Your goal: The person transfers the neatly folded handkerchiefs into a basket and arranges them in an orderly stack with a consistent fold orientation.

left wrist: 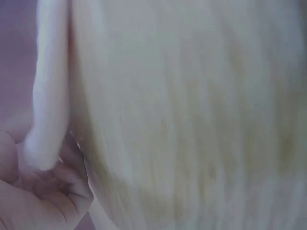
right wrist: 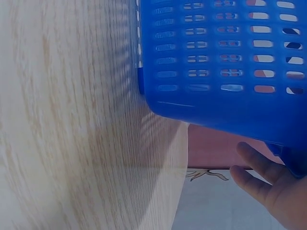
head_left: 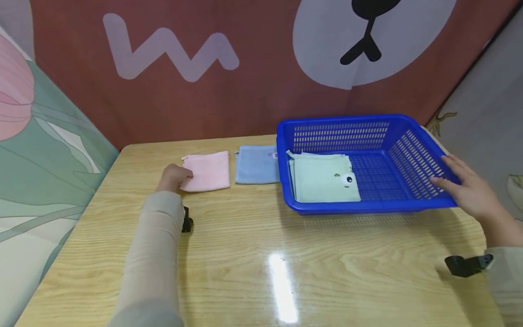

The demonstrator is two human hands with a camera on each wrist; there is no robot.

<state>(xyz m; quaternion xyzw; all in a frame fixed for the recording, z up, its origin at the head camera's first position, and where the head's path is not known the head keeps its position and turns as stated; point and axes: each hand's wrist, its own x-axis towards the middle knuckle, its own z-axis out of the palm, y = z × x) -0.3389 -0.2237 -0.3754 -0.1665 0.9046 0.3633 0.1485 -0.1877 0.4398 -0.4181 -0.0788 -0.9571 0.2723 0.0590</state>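
Note:
My left hand [head_left: 173, 176] pinches the left edge of a pink folded hand towel [head_left: 210, 171], which lies on the table. In the left wrist view, the towel's thick pale fold [left wrist: 50, 86] sits between thumb and fingers. Next to it lies a blue towel [head_left: 257, 164], its right side hidden by the blue plastic basket [head_left: 343, 208]. Several pale green towels [head_left: 320, 181] are stacked in the basket's left part, the top one bearing an eye design. My right hand [head_left: 470, 186] holds the basket's right rim, thumb inside; in the right wrist view, two fingers [right wrist: 261, 165] extend outside it.
The wooden table [head_left: 229, 254] carries a bright light reflection near its front. Behind it hangs a reddish-brown cloth [head_left: 253, 100] with a bear print. A floral covering [head_left: 53, 150] borders the left side, and a grey one [head_left: 490, 113] the right.

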